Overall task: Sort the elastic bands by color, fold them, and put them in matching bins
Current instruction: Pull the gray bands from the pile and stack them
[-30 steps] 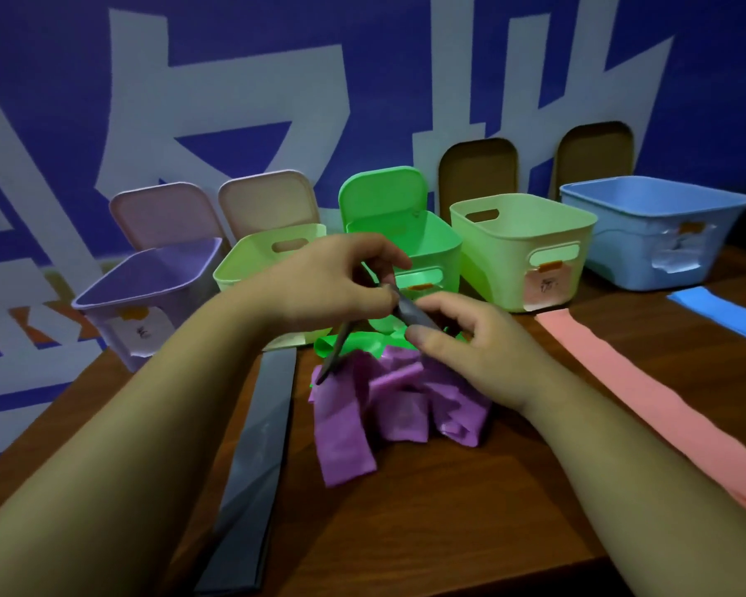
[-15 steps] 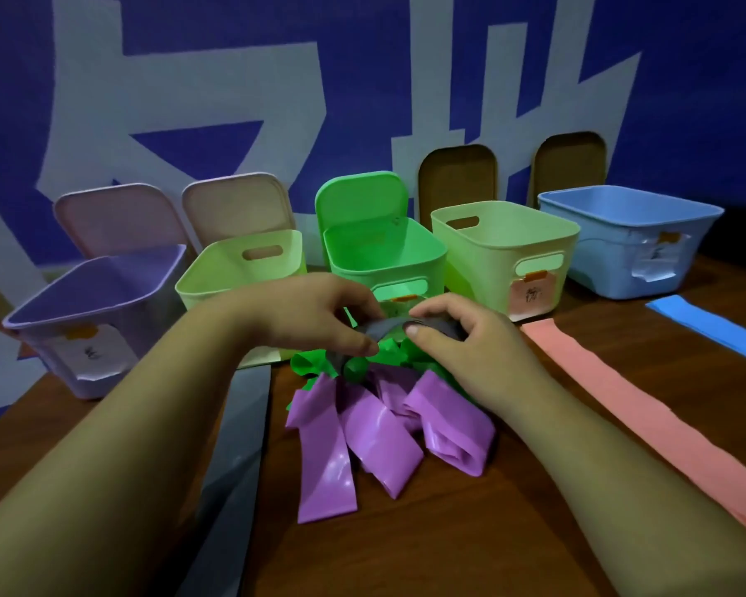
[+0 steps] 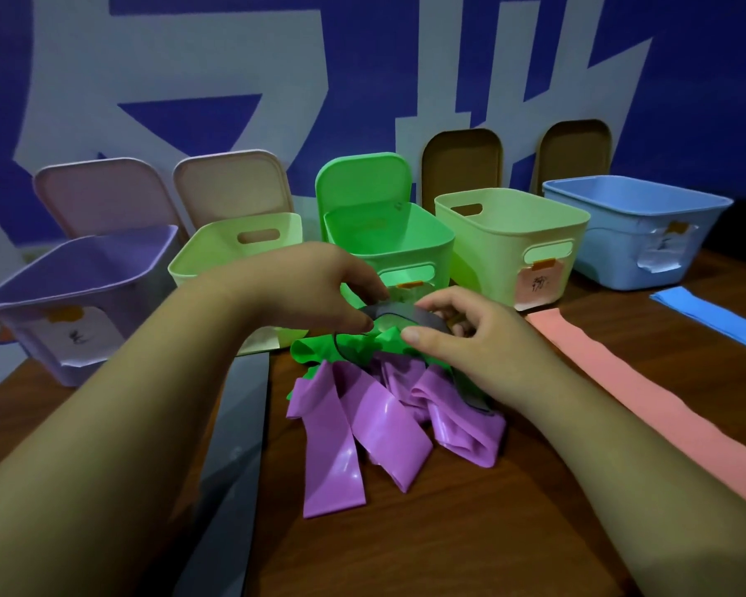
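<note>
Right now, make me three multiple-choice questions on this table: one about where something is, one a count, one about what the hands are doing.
1. The pink band lies: A) in a bin B) flat on the table, right of the purple pile C) under the left arm.
2. Grey bands in view: A) two B) four C) none.
3. The left hand and right hand: A) rest empty B) lift a bin C) both pinch the held grey band.
Key: B, it stretches along bare wood; A, the held one plus the flat grey band at left; C, thumb and fingers of each hand close on it.
</note>
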The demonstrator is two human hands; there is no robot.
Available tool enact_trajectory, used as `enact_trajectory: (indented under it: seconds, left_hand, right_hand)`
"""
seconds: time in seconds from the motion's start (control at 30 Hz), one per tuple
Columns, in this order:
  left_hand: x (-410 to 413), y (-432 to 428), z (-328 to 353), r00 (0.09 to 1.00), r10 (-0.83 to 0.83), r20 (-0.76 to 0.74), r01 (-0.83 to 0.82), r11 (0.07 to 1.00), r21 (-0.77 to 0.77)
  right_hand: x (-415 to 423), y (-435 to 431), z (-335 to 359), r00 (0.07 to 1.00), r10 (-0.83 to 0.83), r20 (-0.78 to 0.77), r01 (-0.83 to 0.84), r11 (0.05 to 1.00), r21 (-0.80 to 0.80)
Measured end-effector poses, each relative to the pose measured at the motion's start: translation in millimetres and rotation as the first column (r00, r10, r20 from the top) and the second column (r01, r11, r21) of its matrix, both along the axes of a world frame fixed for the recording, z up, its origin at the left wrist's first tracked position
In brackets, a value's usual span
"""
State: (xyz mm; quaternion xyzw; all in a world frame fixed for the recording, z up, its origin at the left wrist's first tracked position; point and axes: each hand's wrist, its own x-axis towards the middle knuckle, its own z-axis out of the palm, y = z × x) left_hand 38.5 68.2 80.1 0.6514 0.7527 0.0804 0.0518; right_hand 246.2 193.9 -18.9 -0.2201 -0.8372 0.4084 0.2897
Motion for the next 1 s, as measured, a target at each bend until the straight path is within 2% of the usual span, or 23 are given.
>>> enact_trajectory:
  seconds: [0.47, 0.77, 1.0]
  left_hand:
    - [8, 0, -1, 0.996, 0.039, -0.078, -0.034, 0.997, 0.069]
    - [12, 0, -1, 0.991, 0.035, -0.129, -0.019, 0.993, 0.118]
    - [9, -4, 1, 0.996, 0.056, -0.074, -0.049, 0.993, 0.103]
  right_hand:
    - [0, 0, 2, 0.999, -0.007, 0.047, 0.007, 1.000, 0.003]
    - [-5, 2, 0, 0.992, -0.008, 0.129, 0.003, 0.999, 0.044]
    - [-7, 4, -1, 0.991, -0.007, 0.134, -0.006, 0.995, 0.095]
